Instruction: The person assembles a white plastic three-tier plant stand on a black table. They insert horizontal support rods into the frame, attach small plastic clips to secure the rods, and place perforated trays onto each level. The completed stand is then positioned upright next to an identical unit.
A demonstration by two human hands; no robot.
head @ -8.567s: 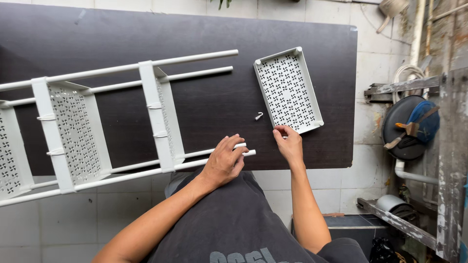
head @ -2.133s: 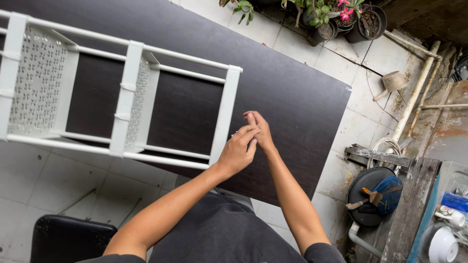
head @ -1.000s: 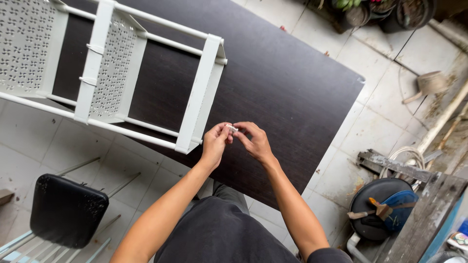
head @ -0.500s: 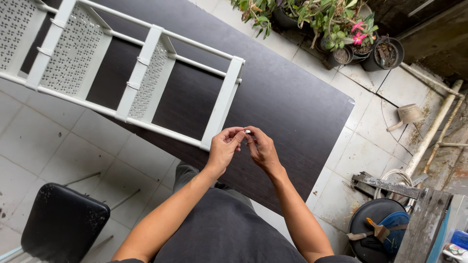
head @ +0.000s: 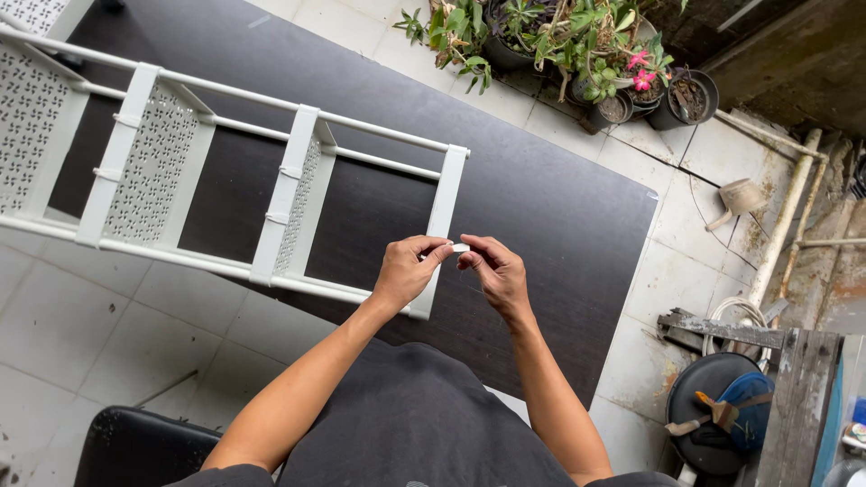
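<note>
Head view: small white piece (head: 460, 247) is pinched between left hand (head: 408, 271) and right hand (head: 495, 274) fingertips above dark table (head: 559, 216); if loosened, likely dropped beside white rack (head: 298, 212)

rack (head: 225, 180) on table (head: 541, 207), potted plants (head: 577, 45) behind, chair (head: 135, 446) left

Dark table (head: 541, 207) on tiled floor; white perforated rack (head: 298, 203) lying across it
</note>
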